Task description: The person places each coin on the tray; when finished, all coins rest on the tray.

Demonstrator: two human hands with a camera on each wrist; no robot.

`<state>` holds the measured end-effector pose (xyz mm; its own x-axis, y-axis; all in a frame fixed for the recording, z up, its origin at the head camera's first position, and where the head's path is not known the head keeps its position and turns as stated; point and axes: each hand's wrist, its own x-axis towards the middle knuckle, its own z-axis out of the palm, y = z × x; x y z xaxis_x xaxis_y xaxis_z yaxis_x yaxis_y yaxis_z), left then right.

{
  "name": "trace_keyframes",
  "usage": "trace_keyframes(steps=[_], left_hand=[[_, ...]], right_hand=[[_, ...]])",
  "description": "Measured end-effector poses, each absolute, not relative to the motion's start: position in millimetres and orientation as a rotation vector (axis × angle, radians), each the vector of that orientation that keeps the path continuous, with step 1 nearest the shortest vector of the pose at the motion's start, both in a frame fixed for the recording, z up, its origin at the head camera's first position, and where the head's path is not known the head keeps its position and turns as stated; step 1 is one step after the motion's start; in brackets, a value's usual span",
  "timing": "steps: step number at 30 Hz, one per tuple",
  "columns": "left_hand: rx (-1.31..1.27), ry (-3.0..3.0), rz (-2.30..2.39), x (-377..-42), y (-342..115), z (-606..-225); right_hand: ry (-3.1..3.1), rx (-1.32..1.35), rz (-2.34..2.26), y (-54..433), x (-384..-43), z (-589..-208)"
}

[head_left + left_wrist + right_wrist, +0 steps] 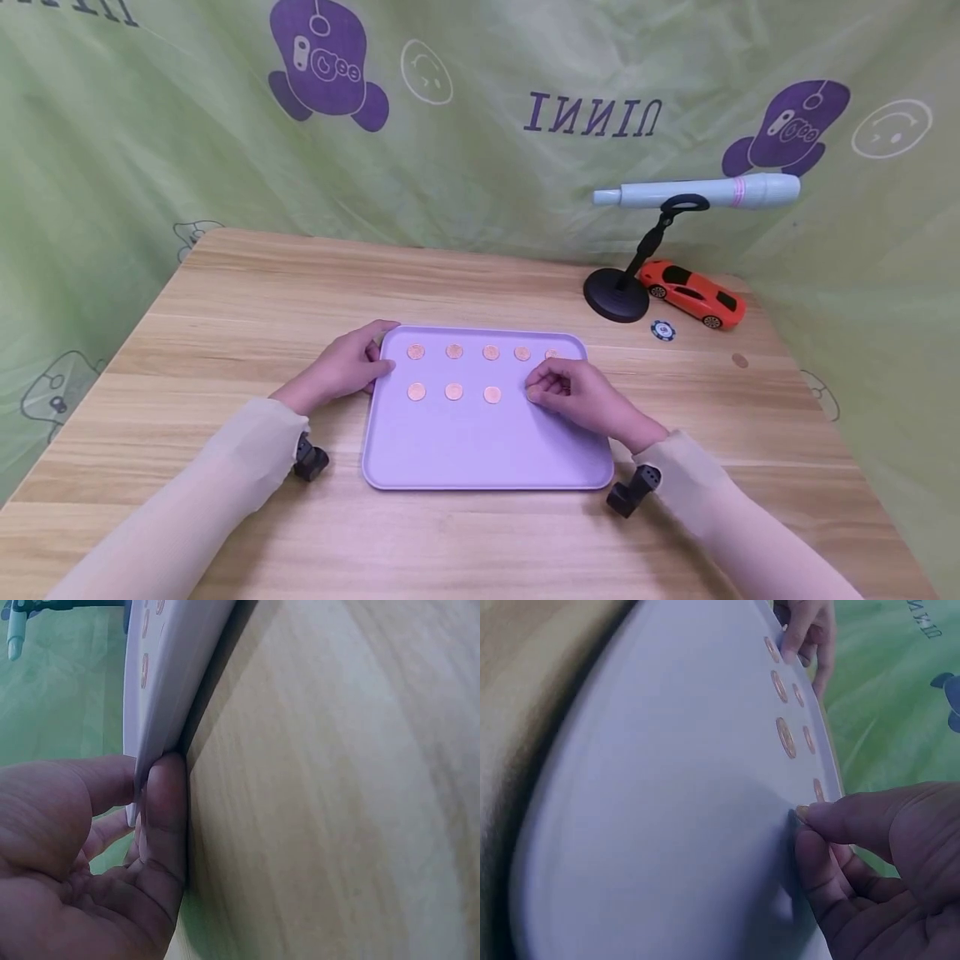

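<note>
A light purple tray (487, 454) lies on the wooden table. Copper coins sit on it in two rows: several along the back, such as this coin (453, 352), and three in front, among them this coin (492, 394). My left hand (341, 368) grips the tray's left rim; the left wrist view has the thumb (112, 780) over the rim and fingers beneath. Over the right part of the tray, my right hand (573, 392) pinches a copper coin (802, 812) between thumb and fingertip, close over the surface. That hand partly covers the back row's rightmost coin (552, 354).
At the back right, a black stand (617, 295) carries a pale blue microphone (705, 192). An orange toy car (693, 293) is beside its base, with a poker chip (663, 331) in front. Another copper coin (740, 360) lies farther right. A green patterned cloth (465, 167) hangs behind.
</note>
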<state>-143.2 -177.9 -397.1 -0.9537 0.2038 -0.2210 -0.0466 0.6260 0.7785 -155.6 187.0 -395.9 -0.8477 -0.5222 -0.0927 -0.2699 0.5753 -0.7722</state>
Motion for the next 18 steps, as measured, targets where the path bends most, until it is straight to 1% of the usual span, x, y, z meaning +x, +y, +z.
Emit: trace_keyframes(steps=[18], left_hand=[[0.132,2.572,1.233,-142.9,-178.2,-397.7]], right_hand=[[2.557,-0.734,-1.072,176.7,-152.4,-397.3]])
